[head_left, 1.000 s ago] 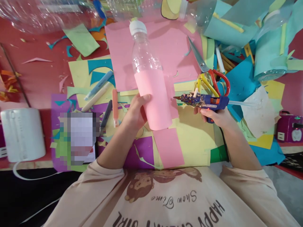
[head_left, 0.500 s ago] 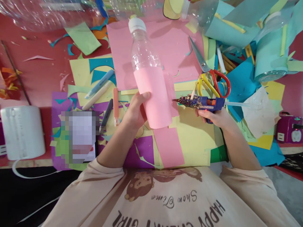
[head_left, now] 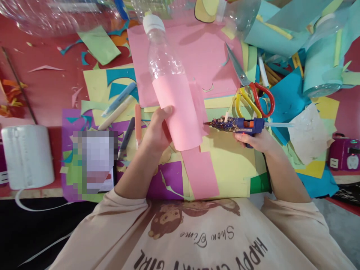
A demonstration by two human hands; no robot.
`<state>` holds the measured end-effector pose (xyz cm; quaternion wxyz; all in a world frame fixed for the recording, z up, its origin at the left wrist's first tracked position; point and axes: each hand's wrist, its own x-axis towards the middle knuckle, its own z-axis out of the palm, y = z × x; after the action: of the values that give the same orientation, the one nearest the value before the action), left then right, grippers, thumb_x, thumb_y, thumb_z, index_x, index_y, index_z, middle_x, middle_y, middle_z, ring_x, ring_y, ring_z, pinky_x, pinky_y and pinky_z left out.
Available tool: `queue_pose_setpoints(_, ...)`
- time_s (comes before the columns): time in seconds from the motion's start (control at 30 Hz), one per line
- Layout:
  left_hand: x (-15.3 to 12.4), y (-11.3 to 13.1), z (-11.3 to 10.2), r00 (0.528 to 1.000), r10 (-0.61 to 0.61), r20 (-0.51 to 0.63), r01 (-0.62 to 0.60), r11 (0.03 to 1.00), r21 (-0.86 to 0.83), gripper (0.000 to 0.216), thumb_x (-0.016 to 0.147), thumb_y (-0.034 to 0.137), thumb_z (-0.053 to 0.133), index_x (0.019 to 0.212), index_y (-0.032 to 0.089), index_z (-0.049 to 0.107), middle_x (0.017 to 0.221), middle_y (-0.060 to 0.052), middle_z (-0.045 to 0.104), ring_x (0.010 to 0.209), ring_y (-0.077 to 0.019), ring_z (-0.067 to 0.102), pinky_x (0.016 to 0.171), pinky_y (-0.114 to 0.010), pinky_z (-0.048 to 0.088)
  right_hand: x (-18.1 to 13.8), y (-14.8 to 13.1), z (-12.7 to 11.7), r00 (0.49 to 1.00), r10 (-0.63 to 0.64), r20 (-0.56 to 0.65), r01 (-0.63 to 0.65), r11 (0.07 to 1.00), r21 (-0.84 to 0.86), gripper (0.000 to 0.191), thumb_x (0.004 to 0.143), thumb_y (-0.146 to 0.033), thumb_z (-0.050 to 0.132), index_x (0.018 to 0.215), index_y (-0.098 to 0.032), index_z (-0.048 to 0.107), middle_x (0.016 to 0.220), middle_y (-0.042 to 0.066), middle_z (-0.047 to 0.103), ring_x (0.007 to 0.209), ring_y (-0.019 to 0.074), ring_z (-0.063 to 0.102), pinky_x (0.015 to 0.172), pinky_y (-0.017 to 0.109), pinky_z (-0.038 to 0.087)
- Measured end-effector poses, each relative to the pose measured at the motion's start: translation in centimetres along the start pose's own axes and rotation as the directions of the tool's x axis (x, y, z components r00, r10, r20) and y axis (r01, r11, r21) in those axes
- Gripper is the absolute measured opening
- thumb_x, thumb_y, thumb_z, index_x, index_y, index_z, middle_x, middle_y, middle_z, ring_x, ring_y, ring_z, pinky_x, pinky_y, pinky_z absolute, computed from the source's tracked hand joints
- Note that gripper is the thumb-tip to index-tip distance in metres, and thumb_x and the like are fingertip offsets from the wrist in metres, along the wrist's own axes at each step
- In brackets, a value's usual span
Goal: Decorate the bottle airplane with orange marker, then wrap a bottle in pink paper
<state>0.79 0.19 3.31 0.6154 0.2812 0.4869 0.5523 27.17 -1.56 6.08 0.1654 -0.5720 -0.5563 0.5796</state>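
My left hand (head_left: 159,127) grips a clear plastic bottle (head_left: 164,56) whose lower part is wrapped in pink paper (head_left: 180,112). The bottle leans to the left, its white cap (head_left: 153,23) pointing away from me; my thumb lies on the wrap and the other fingers are hidden beneath. In my right hand (head_left: 255,139) is a blue glue gun (head_left: 239,125) with a clear glue stick in its back. Its crusted nozzle points left, close to the wrap's right side. Whether the tip touches paper I cannot tell. A pink paper strip (head_left: 201,174) lies below the bottle.
Scissors (head_left: 239,69) with red handles and a yellow-handled pair (head_left: 244,101) lie beyond the glue gun. Several markers (head_left: 118,99) are at left, near a blurred phone (head_left: 98,161). A turquoise-wrapped bottle (head_left: 322,60) stands at right. Paper scraps cover the red table.
The bottle in my left hand has shifted slightly left and tilted further left. The glue gun has moved a little to the left with my right hand.
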Motion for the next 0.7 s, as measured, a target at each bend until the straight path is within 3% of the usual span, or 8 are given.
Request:
queue_pose_setpoints(0.23, 0.22, 0.06, -0.4, 0.993, 0.11, -0.04, -0.109, 0.994, 0.032, 0.02, 0.069, 0.038, 0.067, 0.079, 0.02, 0.065, 0.085, -0.002, 0.068, 0.113, -0.0263, 0.063, 0.087, -0.031, 0.059, -0.03, -0.19, -0.01, 0.999, -0.006, 0.036, 0.007, 0.999, -0.032, 0.025, 0.069, -0.039, 0.067, 0.058, -0.021, 0.052, 0.047, -0.002, 0.051, 0.044, 0.012, 0.046, 0.042, 0.026, 0.036)
queue_pose_setpoints(0.7, 0.34, 0.68, -0.16, 0.997, 0.047, -0.061, -0.049, 0.998, -0.034, 0.027, 0.062, 0.041, 0.074, 0.075, 0.021, 0.062, 0.087, -0.002, 0.069, 0.109, -0.0251, 0.064, 0.09, -0.03, 0.056, -0.2, -0.22, -0.17, 0.996, -0.016, 0.086, 0.022, 0.997, -0.075, 0.022, 0.07, -0.034, 0.065, 0.06, -0.021, 0.051, 0.049, -0.002, 0.051, 0.044, 0.0119, 0.048, 0.041, 0.024, 0.038)
